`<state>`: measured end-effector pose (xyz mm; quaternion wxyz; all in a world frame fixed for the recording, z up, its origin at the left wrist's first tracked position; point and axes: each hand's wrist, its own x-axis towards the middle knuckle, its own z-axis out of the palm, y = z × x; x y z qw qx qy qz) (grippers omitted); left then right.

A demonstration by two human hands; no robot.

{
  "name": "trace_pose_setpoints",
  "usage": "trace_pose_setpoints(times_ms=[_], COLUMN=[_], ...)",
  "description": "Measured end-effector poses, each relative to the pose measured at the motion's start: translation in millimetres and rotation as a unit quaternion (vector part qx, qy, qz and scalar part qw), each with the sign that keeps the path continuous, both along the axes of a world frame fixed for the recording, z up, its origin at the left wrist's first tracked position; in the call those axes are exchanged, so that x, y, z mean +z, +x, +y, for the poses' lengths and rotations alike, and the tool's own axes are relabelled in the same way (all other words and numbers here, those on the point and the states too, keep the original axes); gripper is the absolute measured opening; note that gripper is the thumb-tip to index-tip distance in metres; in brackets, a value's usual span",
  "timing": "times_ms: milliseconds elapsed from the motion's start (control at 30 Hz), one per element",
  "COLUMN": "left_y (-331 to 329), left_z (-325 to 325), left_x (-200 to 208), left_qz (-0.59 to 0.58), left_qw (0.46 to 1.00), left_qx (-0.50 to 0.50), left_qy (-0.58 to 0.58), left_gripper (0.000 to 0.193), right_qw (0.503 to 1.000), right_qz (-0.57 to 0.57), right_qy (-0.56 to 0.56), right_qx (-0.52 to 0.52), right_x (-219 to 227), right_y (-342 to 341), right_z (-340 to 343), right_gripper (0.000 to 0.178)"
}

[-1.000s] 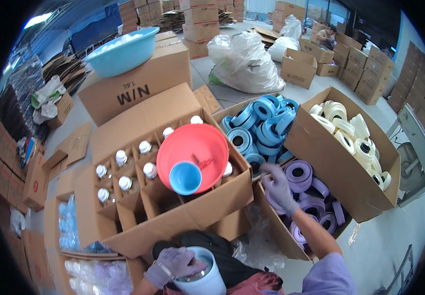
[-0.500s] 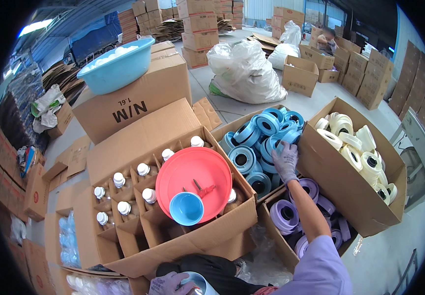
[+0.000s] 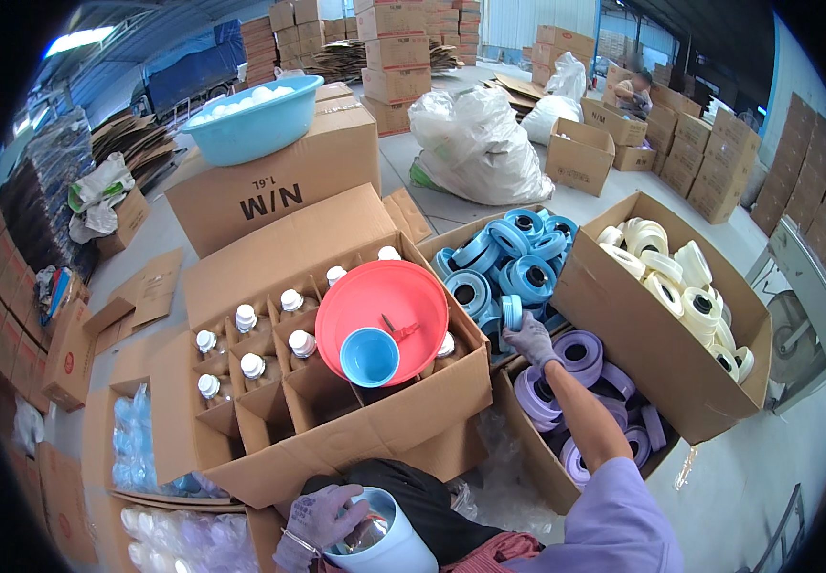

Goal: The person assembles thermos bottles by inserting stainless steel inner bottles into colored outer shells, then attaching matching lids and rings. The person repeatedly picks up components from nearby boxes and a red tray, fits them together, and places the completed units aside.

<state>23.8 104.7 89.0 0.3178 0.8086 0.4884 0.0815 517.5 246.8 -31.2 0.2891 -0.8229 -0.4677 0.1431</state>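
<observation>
My gloved right hand [image 3: 531,342] is closed on a light blue plastic ring [image 3: 511,312], at the near edge of a carton of blue rings with black centres [image 3: 531,275]. In my lap stands a light blue flask body [image 3: 396,542], open at the top, with something shiny inside. My gloved left hand [image 3: 331,516] grips its rim, fingers bent over the opening. A divided carton [image 3: 355,441] before me holds several white-capped bottles [image 3: 252,365]. A red round tray [image 3: 422,304] lies on it, carrying a blue cup [image 3: 371,357] and a small red-handled tool [image 3: 405,331].
Purple rings [image 3: 580,351] fill a carton beside my right forearm; a tilted carton [image 3: 666,368] of cream rings stands further right. A blue basin [image 3: 255,129] of white pieces sits on a box. Behind are a white sack [image 3: 480,143] and a person [image 3: 633,94] among cartons.
My right hand has drawn back toward me from the blue rings, now with one ring in it. The flask body and my left hand show further up in view.
</observation>
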Motion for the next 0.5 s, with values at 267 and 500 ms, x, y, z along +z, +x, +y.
trace_pose_setpoints(times_ms=[267, 500], left_y=[-8, 41], left_z=[24, 49], left_x=[-13, 42], left_qz=[-0.355, -0.767], left_qw=[0.919, 0.528], left_qx=[0.171, -0.027], left_qy=[0.029, -0.363], left_gripper=[0.043, 0.062], right_qw=[0.875, 0.835], right_qz=[0.365, 0.379], right_qy=[0.275, 0.194], right_qx=[0.158, 0.350], right_x=[170, 166], right_y=[-114, -229], right_z=[-69, -82], right_gripper=[0.035, 0.041])
